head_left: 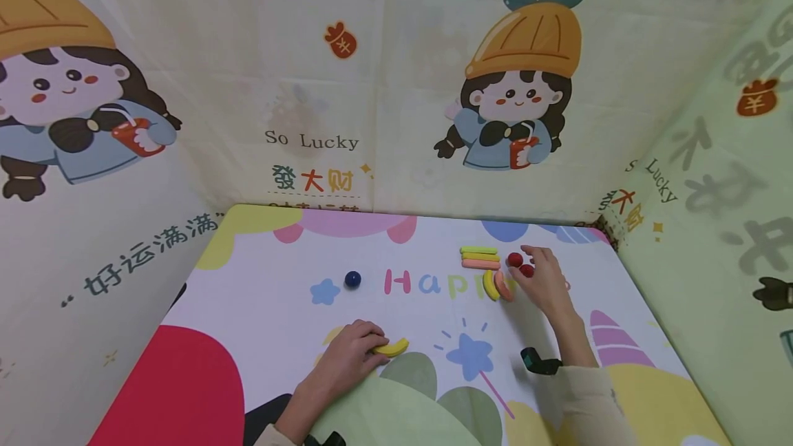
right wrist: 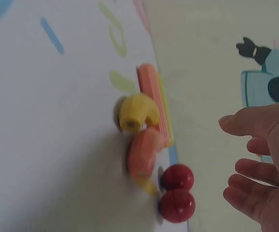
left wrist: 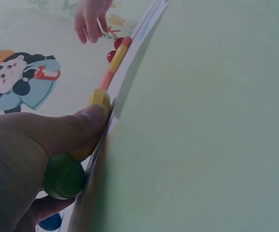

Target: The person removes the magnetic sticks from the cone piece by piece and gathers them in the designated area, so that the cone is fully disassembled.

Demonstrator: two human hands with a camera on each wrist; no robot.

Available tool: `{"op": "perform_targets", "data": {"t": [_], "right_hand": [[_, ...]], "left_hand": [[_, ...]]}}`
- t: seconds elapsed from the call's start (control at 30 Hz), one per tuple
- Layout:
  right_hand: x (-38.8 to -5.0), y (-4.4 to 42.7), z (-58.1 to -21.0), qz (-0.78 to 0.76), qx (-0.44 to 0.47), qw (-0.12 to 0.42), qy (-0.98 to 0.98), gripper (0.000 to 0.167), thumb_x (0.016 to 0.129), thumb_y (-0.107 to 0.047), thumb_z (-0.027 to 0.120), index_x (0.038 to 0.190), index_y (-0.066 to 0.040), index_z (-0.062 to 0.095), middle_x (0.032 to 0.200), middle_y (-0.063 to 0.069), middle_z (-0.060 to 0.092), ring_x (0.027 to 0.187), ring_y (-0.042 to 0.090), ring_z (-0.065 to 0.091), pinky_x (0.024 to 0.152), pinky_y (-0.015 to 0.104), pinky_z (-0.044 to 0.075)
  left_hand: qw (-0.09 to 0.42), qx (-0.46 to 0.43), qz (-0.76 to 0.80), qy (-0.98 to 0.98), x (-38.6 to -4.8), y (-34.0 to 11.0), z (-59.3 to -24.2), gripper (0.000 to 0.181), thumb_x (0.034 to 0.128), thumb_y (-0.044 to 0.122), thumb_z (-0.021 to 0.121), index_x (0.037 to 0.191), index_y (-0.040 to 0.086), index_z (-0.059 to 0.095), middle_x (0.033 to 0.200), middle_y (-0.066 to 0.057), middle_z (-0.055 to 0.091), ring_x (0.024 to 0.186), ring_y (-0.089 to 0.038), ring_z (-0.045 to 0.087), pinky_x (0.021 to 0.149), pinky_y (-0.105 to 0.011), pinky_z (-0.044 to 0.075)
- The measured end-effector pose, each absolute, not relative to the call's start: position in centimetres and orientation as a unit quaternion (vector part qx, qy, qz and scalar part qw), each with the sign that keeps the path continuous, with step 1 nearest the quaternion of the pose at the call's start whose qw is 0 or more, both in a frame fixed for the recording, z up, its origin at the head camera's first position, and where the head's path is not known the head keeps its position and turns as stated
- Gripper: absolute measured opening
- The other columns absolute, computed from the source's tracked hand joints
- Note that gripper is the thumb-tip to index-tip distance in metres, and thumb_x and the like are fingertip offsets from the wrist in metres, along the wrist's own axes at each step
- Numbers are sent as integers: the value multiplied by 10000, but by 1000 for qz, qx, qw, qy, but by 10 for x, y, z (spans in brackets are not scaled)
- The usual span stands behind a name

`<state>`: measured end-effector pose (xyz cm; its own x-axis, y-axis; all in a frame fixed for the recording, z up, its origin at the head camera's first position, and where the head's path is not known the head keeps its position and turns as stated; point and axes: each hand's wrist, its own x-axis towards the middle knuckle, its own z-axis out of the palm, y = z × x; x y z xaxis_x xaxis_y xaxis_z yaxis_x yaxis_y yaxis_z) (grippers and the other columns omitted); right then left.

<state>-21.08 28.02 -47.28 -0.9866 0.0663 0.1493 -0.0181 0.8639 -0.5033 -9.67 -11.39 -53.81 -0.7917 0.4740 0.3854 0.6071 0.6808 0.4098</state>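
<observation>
My left hand [head_left: 354, 356] is low over the table, its thumb against a yellow curved piece [head_left: 394, 347] like a small toy banana. In the left wrist view a green ball [left wrist: 63, 178] sits within the same hand, between thumb and fingers. My right hand [head_left: 545, 281] hovers by two red balls [right wrist: 177, 205], apart from them in the right wrist view, fingers loosely bent and holding nothing. Beside the balls lie another yellow curved piece [head_left: 491, 285] and a pink curved piece [head_left: 504, 285], side by side.
Behind the curved pieces lies a row of sticks, green, yellow and pink [head_left: 480, 258]. A dark blue ball [head_left: 352, 279] stands alone left of the printed letters. Patterned cloth walls [head_left: 396, 88] rise at the table's back and sides.
</observation>
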Motion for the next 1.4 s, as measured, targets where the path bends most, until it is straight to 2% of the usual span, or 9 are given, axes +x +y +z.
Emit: {"op": "perform_targets", "data": {"t": [0.23, 0.33, 0.43, 0.5, 0.57, 0.73, 0.83, 1.2, 1.4], "right_hand": [[-194, 253, -474, 293, 41, 97, -950, 555, 912, -206, 706, 1377, 30, 515, 1341, 257, 497, 1174, 396, 491, 1003, 578, 497], [-186, 239, -477, 294, 67, 106, -948, 531, 899, -190, 711, 1348, 32, 534, 1339, 254, 518, 1225, 409, 487, 1037, 600, 465], [-178, 226, -481, 300, 95, 104, -943, 518, 876, -161, 739, 1341, -19, 561, 1352, 220, 538, 1265, 404, 481, 1057, 615, 448], [-173, 218, -483, 302, 113, 99, -941, 535, 861, -152, 766, 1353, -80, 568, 1350, 183, 552, 1284, 381, 483, 1062, 605, 454], [-169, 211, -486, 299, 134, 105, -939, 547, 847, -141, 786, 1350, -97, 577, 1339, 157, 561, 1277, 360, 495, 1061, 580, 466], [-161, 195, -492, 274, 177, 126, -937, 554, 801, -152, 840, 1289, -25, 609, 1279, 147, 605, 1208, 323, 553, 1029, 511, 505], [-155, 183, -493, 270, 198, 122, -934, 552, 790, -163, 850, 1276, -27, 626, 1259, 137, 618, 1189, 309, 574, 1015, 484, 522], [-132, 150, -500, 270, 288, 59, -917, 524, 814, -183, 829, 1283, -65, 627, 1254, 66, 606, 1168, 233, 552, 984, 417, 547], [-125, 139, -503, 235, 326, 10, -916, 425, 867, -253, 778, 1247, -110, 652, 1237, 5, 612, 1134, 162, 552, 996, 351, 538]], "left_hand": [[63, -263, -286, -919, -96, -123, -533, 322, 857, 268, 799, 1147, 136, 748, 1173, 18, 665, 1079, -140, 623, 934, -319, 564], [34, -249, -298, -921, -95, -129, -531, 369, 870, 230, 787, 1218, 130, 718, 1225, 8, 644, 1118, -152, 618, 955, -342, 561], [24, -243, -303, -921, -95, -133, -529, 405, 874, 186, 781, 1264, 122, 693, 1245, 9, 631, 1132, -156, 618, 962, -355, 559], [28, -243, -306, -920, -95, -136, -528, 406, 874, 145, 774, 1270, 114, 688, 1241, 9, 632, 1132, -158, 621, 960, -354, 562], [39, -245, -306, -919, -95, -137, -528, 395, 874, 108, 764, 1262, 110, 691, 1231, 9, 633, 1126, -154, 624, 953, -347, 566], [60, -249, -326, -910, -95, -134, -527, 373, 861, 44, 754, 1227, 99, 708, 1191, 14, 640, 1089, -139, 634, 928, -321, 578], [65, -251, -336, -906, -95, -129, -529, 373, 853, 41, 764, 1218, 96, 710, 1175, 21, 644, 1067, -128, 640, 919, -307, 581], [72, -255, -328, -907, -94, -108, -532, 389, 857, 119, 783, 1231, 90, 682, 1181, 14, 672, 1070, -147, 655, 937, -330, 572], [109, -273, -322, -900, -92, -98, -538, 389, 837, 158, 811, 1201, 89, 694, 1160, 9, 686, 1054, -139, 664, 922, -307, 577]]}}
